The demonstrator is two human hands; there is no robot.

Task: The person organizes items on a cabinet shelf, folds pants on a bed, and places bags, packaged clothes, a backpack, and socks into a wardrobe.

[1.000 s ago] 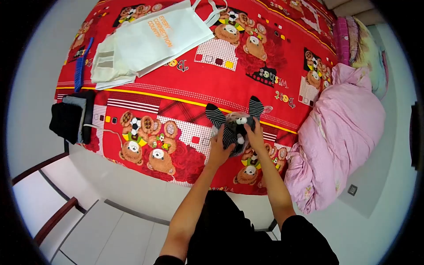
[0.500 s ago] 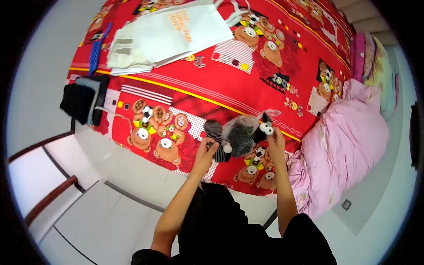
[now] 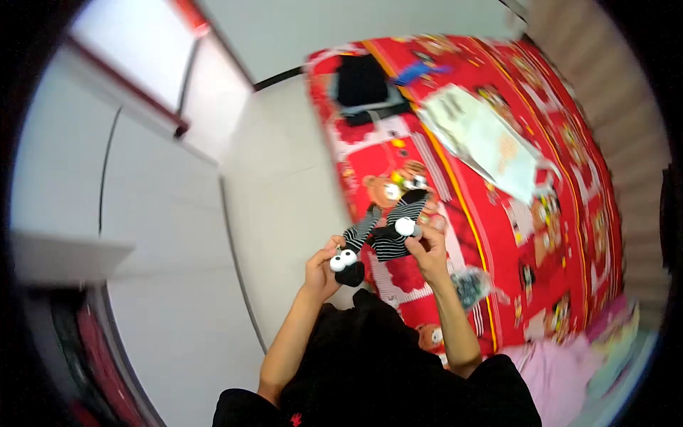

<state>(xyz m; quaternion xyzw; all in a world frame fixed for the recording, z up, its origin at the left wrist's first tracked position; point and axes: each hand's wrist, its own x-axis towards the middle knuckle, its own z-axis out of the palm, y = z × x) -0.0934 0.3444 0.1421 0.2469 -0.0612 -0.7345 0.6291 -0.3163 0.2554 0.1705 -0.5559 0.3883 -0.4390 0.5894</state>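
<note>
In my left hand (image 3: 324, 270) is a black sock with grey stripes (image 3: 361, 229), its dark toe bearing two bulging white eyes. The fingers are closed on it near the eyes. My right hand (image 3: 430, 250) pinches a matching striped sock (image 3: 393, 246) beside a round white eye piece. Both socks are held in front of my body, over the near edge of the bed, close to each other. To the right of my right forearm, a clear plastic bag with something dark in it (image 3: 469, 287) lies on the bed.
The bed has a red bear-print cover (image 3: 469, 220). On it lie a white tote bag (image 3: 491, 146), folded dark clothes (image 3: 363, 85), a blue item (image 3: 420, 71) and pink bedding (image 3: 558, 373). Pale cabinet doors (image 3: 163, 213) stand at left, past the tiled floor (image 3: 274, 192).
My view has turned left. Both hands have moved away from the plastic bag with the socks, which are now closer together. The bag stays on the bed at right.
</note>
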